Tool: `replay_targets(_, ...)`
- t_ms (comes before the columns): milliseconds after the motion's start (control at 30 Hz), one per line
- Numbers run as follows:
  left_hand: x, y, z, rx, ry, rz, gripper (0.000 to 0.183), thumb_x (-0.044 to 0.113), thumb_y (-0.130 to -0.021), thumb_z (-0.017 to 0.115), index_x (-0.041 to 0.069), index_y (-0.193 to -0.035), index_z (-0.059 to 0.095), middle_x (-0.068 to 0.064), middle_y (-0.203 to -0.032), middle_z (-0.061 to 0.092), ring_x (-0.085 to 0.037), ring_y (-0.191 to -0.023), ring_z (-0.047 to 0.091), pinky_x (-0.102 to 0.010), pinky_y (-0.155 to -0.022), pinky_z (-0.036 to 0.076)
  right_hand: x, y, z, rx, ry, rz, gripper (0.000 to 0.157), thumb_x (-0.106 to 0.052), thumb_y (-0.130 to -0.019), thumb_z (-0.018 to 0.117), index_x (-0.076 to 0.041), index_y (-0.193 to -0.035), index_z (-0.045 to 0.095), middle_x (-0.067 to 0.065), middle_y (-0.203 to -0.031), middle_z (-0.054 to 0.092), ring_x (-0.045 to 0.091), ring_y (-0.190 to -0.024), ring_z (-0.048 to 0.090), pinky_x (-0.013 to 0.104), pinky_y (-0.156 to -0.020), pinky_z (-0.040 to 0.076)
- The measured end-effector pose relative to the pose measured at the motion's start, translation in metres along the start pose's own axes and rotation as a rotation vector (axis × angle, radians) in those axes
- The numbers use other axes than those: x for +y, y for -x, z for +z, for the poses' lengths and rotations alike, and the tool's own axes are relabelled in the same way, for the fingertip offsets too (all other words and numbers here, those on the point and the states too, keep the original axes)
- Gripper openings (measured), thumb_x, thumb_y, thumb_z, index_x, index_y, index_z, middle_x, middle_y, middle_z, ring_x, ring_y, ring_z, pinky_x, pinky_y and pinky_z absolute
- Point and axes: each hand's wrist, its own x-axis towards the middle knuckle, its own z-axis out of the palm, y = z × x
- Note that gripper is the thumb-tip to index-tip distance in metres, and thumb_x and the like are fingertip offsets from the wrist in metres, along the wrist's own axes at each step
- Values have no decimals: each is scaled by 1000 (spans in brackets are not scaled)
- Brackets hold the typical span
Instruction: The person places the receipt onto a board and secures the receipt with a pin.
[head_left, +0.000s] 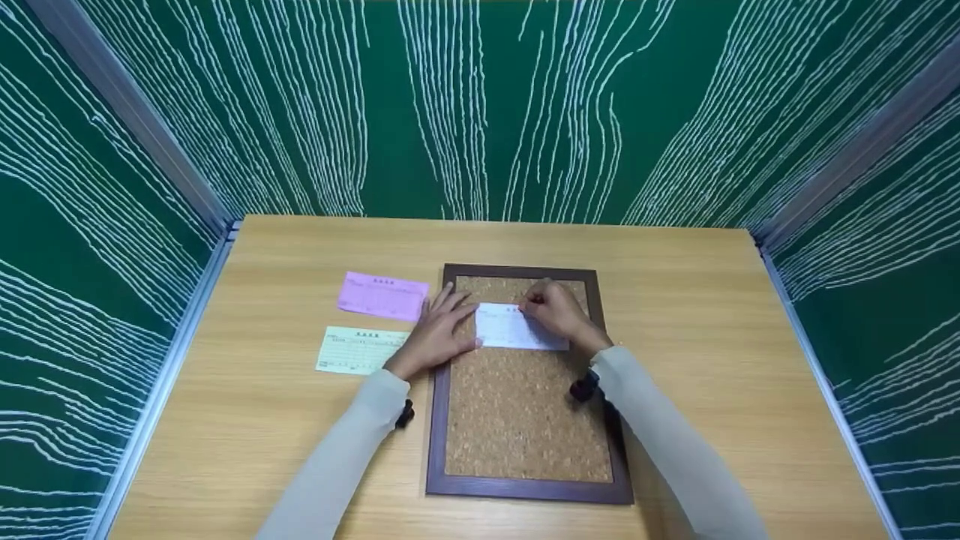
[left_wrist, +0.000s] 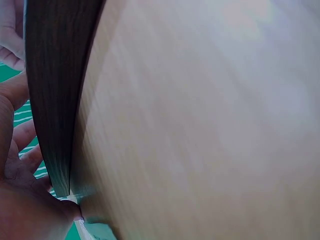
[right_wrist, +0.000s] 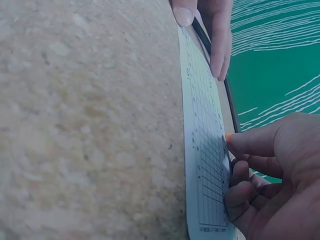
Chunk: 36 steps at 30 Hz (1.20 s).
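The white slip [head_left: 499, 330] lies on the far half of the cork board [head_left: 529, 420], well inside its dark frame. What I'd watch for is that slip turning askew: I have it by its left end only, so a sideways shove from my right hand [head_left: 561, 309] could swing the other end. If the small orange piece [right_wrist: 228, 137], a pin by the look of it, leans as I push, it might crease the paper or skid off the cork board. My own wrist could also nudge the green slip [head_left: 356, 351], which lies on the counter [head_left: 697, 337] left of the cork board, partly under my arm in the head view; the purple slip [head_left: 382, 296] lies beyond it on that same side.

As for my fingers, those of the right hand are pinched together on the orange piece at the white slip's far edge, the others curled beneath. My left hand [head_left: 433, 337] is spread over the cork board's left frame, thumb on the slip's near left corner, index finger by the far left one.
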Motion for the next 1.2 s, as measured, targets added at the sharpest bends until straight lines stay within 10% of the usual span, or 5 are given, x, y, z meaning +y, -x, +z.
replay_targets(1200,-1,0,1,2,-8,4,76,42,-98,81,10,-162,55,-14,-176,37,-40,-170,8,-74,-131,1,-9,-14,-5,-74,-146,168,22,-1,-100,71,-2,-78,73,2,-66,57,13,-55,45,27,-51,32)
